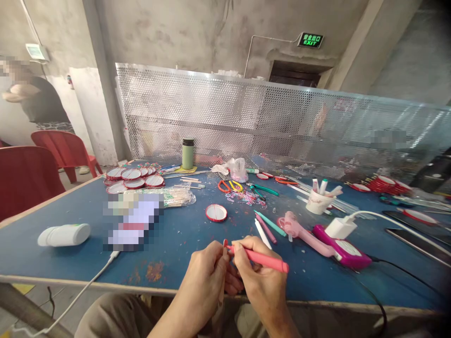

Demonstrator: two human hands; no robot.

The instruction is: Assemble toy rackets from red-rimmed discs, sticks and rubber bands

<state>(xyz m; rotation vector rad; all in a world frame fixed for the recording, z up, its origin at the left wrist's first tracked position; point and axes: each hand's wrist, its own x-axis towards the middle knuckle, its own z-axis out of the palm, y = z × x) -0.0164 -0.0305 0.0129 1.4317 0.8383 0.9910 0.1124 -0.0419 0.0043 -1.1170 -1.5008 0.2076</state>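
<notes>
My left hand [206,277] is closed on a thin wooden stick [224,252] that stands roughly upright, its top end reddish. Held like a pencil in my right hand [264,284] is a coral-red marker pen [268,260]. Its tip points left and meets the stick near the top, though fingers partly hide the contact. Just beyond the hands lie a white pen [262,234], a dark pink pen [267,228] and a teal pen [270,223]. A round white disc with a red rim [216,213] rests flat on the blue table [183,249].
A phone [136,220] on a cable and a white bottle [64,234] lie left. Red-rimmed discs [131,174] are piled behind. Pliers [230,187], a cup of pens [319,202], a pink handheld device [306,234] and a magenta power strip [348,251] stand beyond and right.
</notes>
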